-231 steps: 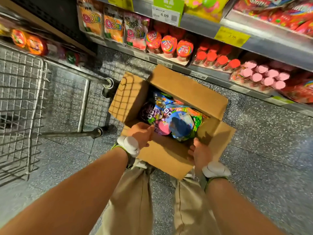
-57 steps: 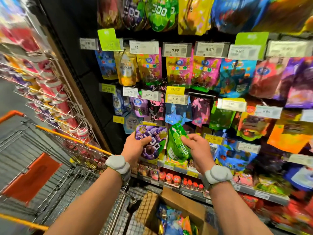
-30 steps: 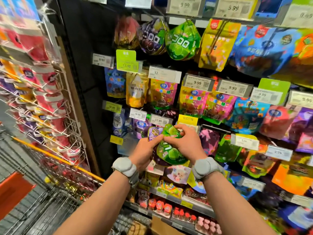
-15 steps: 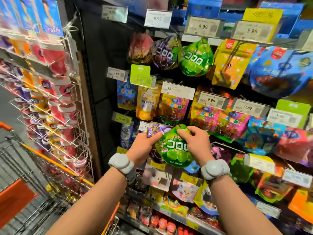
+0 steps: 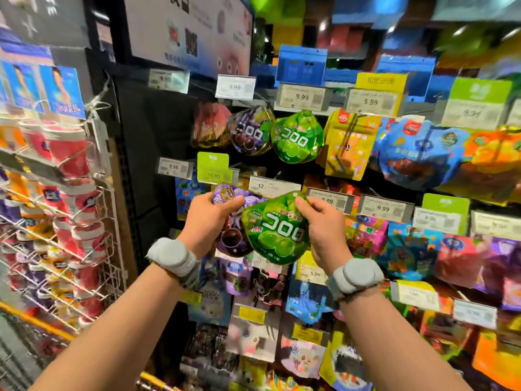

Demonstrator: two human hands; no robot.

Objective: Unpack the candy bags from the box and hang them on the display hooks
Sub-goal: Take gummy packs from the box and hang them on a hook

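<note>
My left hand (image 5: 210, 221) grips a purple grape candy bag (image 5: 232, 238), partly hidden behind a green candy bag (image 5: 275, 228). My right hand (image 5: 324, 230) pinches the green bag at its top corner, beside the hang hole. Both bags are held up in front of the display wall. Higher up, matching purple bags (image 5: 249, 132) and green bags (image 5: 296, 138) hang on display hooks under the 9.99 price tags. The box is out of view.
A wire rack (image 5: 73, 221) of red-capped candy tubs stands at the left. Many other candy bags and price tags (image 5: 383, 208) fill the hooks to the right and below. An orange cart rail (image 5: 33, 320) shows at the lower left.
The view has tilted upward, bringing the upper row of hanging bags closer. Both hands have risen slightly with the two bags, and the green bag now faces me more fully.
</note>
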